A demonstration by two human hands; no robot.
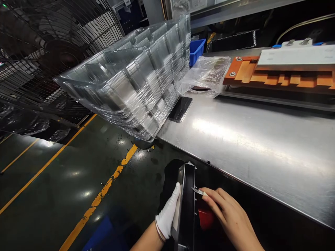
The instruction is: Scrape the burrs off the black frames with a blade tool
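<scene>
My left hand (pixel 169 213), in a white glove, grips a long dark metal part (pixel 187 205) from its left side. The part stands nearly upright in the picture, below the table's front edge, with small pins along its right edge. My bare right hand (pixel 222 205) pinches a small pointed blade (pixel 198 191) between thumb and fingers. The blade's tip is at the part's right edge; whether it touches cannot be made out. The left hand's fingers behind the part are hidden.
A steel table (pixel 256 139) extends right, bearing a phone (pixel 180 109), plastic-wrapped sheets (pixel 209 75) and an orange fixture (pixel 240 73). Stacked clear trays (pixel 146 80) overhang its left end. Behind are a blue bin (pixel 196 50) and, far left, a large fan (pixel 62 55).
</scene>
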